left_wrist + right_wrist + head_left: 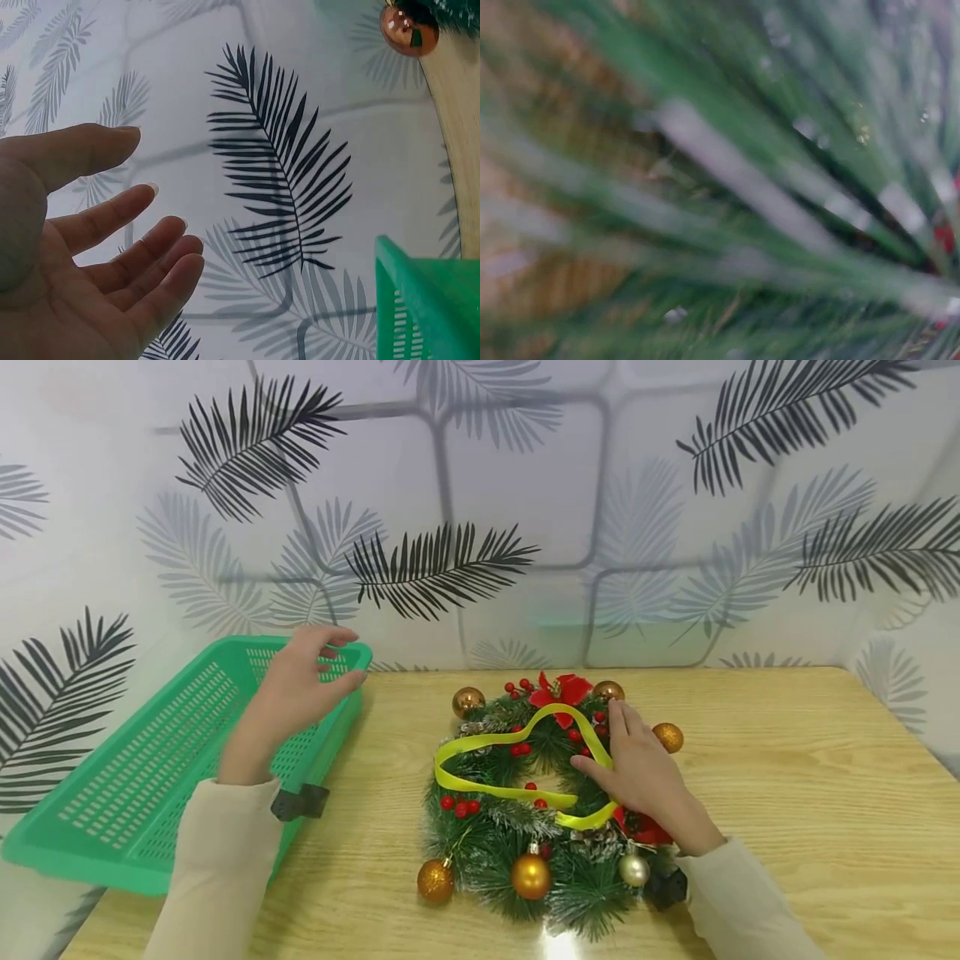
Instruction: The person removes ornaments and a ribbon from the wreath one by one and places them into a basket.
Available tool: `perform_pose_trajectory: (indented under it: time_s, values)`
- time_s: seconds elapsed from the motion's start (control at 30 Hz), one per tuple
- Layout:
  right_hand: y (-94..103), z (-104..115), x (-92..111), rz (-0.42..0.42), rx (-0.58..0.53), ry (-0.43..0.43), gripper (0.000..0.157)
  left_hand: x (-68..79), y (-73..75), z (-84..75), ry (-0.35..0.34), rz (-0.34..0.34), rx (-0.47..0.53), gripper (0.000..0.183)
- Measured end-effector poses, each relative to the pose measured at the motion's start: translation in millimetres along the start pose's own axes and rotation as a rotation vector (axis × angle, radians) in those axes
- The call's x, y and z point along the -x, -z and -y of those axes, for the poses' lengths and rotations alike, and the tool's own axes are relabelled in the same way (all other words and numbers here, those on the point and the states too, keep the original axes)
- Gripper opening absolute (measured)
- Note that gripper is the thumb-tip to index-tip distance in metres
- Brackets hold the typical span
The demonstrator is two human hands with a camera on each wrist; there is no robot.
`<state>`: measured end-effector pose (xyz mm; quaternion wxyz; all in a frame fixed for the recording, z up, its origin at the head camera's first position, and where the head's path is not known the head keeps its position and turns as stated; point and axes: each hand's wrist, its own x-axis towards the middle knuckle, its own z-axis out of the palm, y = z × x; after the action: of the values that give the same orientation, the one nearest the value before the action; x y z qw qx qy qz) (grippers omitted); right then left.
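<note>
A green Christmas wreath point(480, 843) with red berries, pine cones and hanging baubles lies on the table. A yellow ribbon point(480, 742) lies loosely looped over it. My right hand point(645, 768) rests on the wreath's right side, its fingers extended forward and its thumb close to the ribbon. Blurred green needles point(742, 202) fill the right wrist view, which hides the hand there. My left hand point(300, 685) is raised over the far right end of a green plastic basket point(97, 870). Nothing lies between its loosely bent fingers and thumb, as the left wrist view also shows.
The basket stands at the left of the wooden table point(810, 793). A gold bauble point(531, 877) and a silver one point(633, 870) hang at the wreath's near side, and a glittery orange bauble point(667, 737) sticks out right. A leaf-patterned wall covering point(517, 485) rises behind.
</note>
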<state>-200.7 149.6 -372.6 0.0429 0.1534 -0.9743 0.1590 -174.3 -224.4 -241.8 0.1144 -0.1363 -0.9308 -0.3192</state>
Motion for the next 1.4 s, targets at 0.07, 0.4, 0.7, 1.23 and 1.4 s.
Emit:
perform_pose_trajectory:
  time_s: [0.07,0.4,0.7,1.23,1.4]
  values:
    - [-0.3,0,0,-0.001,0.000,-0.001,0.094,-1.6,-5.5,-2.1,-0.013,0.003,0.007,0.044]
    - [-2.2,0,1,-0.011,-0.006,-0.001,0.094,-8.3,-30.3,-4.1,-0.009,0.034,0.039,0.043]
    - [-0.6,-1,-1,-0.021,0.002,-0.001,0.093,-13.8,-47.2,-3.8,0.004,0.058,0.072,0.044]
    - [-2.5,-2,0,-0.025,0.002,-0.007,0.093,-26.7,-89.2,24.6,0.013,0.109,0.181,0.046]
    - [-2.4,-3,1,-0.028,0.004,-0.009,0.092,-29.6,-98.7,30.7,0.022,0.117,0.182,0.044]
